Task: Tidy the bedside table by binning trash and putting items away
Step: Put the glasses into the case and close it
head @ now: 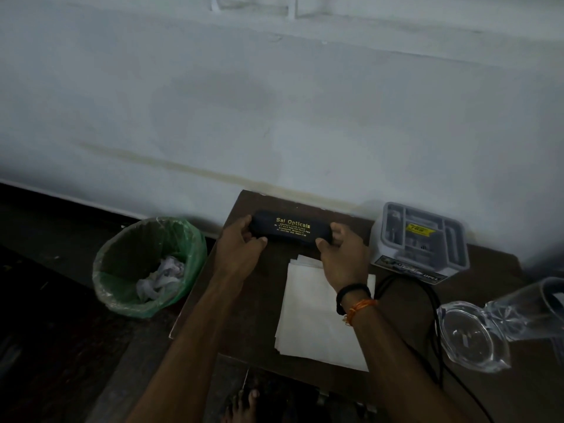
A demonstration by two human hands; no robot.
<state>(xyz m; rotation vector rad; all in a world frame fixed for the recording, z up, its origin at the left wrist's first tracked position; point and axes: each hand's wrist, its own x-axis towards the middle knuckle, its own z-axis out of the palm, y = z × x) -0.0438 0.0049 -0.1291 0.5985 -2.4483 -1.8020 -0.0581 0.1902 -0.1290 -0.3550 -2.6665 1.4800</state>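
A black spectacle case [291, 228] with gold lettering lies at the back of the dark wooden bedside table [244, 315], near the wall. My left hand [241, 250] grips its left end, thumb in front and fingers behind. My right hand [341, 254] grips its right end the same way. A stack of white paper napkins [308, 315] lies flat on the table just in front of the case, partly under my right wrist. Left of the table on the floor stands a bin [146, 267] with a green liner, holding crumpled white trash.
A grey boxed gadget pack [419, 242] stands at the table's back right. A black cable [427, 300] curls beside it. A clear plastic jug [488, 328] lies tilted at the right edge. My bare foot [244, 404] shows below the table's front edge.
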